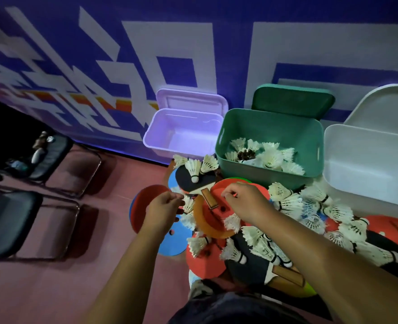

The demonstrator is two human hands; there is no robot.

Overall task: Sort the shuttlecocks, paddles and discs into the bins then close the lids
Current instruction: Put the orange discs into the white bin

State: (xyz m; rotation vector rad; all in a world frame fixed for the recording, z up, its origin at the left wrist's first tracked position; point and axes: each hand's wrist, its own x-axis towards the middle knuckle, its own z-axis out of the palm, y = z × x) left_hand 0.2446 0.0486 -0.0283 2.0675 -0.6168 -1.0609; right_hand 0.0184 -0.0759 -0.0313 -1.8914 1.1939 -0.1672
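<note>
Your green bin is teal-green, and the green lid behind it is darker. Left of it stands the lilac bin with its matching lilac lid. Right of it are the white bin and white lid.

The shuttlecocks inside the green bin have white feathers, black bands and white corks. In front of it you see a red disc, an orange disc, a blue disc and a paddle with a black face and brown wooden handle.

Behind the green bin the wall is blue-violet with white blocky shapes and a red-orange-yellow stripe. Left of it the floor is dusky pink and the chair seats are black.
</note>
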